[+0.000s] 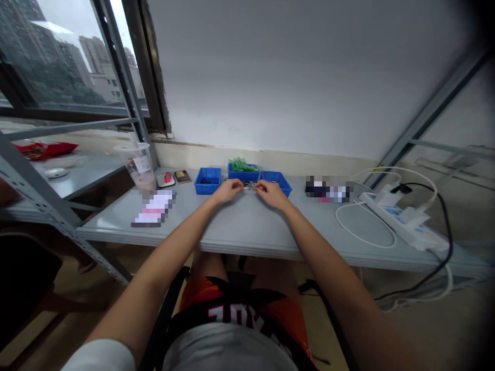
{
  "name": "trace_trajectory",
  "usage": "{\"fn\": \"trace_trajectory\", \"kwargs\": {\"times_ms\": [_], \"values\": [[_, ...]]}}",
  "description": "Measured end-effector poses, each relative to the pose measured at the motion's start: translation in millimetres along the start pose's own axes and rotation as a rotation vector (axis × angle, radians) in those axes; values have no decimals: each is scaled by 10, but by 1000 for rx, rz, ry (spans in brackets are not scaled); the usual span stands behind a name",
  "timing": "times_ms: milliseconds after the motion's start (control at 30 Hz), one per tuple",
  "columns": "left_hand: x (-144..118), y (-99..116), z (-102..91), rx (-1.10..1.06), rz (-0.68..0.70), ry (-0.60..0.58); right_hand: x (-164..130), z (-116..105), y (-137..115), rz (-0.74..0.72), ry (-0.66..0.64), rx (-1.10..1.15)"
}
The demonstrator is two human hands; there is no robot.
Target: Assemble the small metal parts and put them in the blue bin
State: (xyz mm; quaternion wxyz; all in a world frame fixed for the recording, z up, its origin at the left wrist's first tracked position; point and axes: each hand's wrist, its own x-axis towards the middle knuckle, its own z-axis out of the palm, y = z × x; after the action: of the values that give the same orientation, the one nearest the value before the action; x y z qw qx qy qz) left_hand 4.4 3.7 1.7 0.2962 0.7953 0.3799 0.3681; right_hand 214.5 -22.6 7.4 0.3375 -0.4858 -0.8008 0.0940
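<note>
Both arms reach out over a grey table [240, 226]. My left hand [228, 190] and my right hand [271, 194] meet near the far edge and pinch a small dark, shiny piece [249, 185] between their fingertips. What the piece is I cannot tell. Just behind the hands stand three blue bins: the left blue bin [208, 180], the middle blue bin [243, 171] filled with green parts [242, 164], and the right blue bin [277, 181].
A clear plastic cup [139, 166] and a small dark box [182, 176] stand at the left. A white power strip [402, 219] with white and black cables lies at the right. A metal shelf frame [42, 196] and a window are on the left.
</note>
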Motion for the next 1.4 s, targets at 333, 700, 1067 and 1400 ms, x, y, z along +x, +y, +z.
{"fn": "trace_trajectory", "kwargs": {"times_ms": [333, 700, 1067, 1400], "values": [[-47, 67, 57, 35, 65, -185, -12, 72, -71, -32, -36, 42], [-28, 32, 94, 44, 96, -105, -17, 121, -162, -61, -12, 85], [-10, 119, 10, -314, -70, 29, 4, 115, -41, -55, -34, 64], [-15, 127, -37, -195, -125, 21, -11, -29, -48, -19, 67, 30]]}}
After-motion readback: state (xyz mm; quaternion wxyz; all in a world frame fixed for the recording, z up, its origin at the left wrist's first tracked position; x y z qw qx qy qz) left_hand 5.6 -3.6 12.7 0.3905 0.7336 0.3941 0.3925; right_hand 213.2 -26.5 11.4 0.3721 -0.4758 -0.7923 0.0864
